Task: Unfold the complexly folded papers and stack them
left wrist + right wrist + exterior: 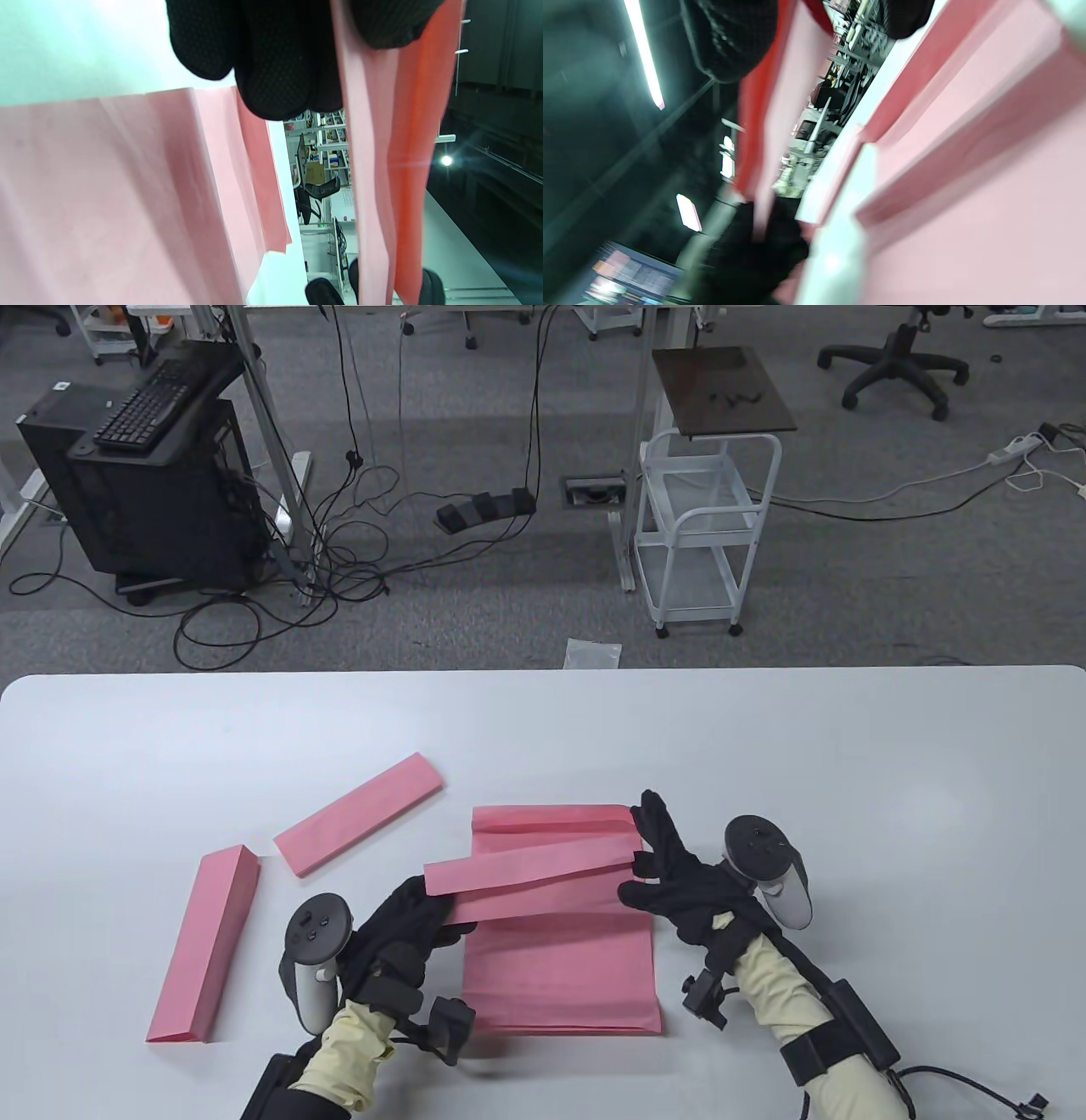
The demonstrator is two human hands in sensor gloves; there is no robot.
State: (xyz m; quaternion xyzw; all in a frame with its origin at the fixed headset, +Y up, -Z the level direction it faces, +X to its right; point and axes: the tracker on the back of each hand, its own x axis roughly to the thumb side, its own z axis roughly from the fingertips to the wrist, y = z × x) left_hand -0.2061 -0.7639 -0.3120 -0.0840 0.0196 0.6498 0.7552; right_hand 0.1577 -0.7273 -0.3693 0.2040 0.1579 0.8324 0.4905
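Folded pink paper strip [530, 882] hangs between our two gloved hands, raised just above the unfolded pink sheet [562, 976] that lies flat on the white tabletop [848, 780]. Our left hand [399, 937] pinches the strip's left end, thumb on one face and fingers [271, 63] on the other, as the left wrist view shows with the paper [382, 169] running down from between the glove tips. Our right hand [687, 891] holds the strip's right end between thumb and lower fingers, while its upper fingers [662, 823] are spread and point away over the sheet's far right corner. In the right wrist view, blurred, the strip [780, 106] drops from dark fingertips [729, 38], with the flat sheet [988, 190] spreading to the right of them.

Left of our left-hand fingers, two more folded pink strips rest on the tabletop: one [361, 814] lies slantwise beyond them, the other [205, 946] runs lengthwise further left, well apart from the sheet. The held strip crosses the sheet's upper half and hides a band of it from the table view. Beyond the tabletop's far edge stand a white wire cart [704, 534] and a black computer stand [144, 475] with a keyboard on top, on the grey floor.
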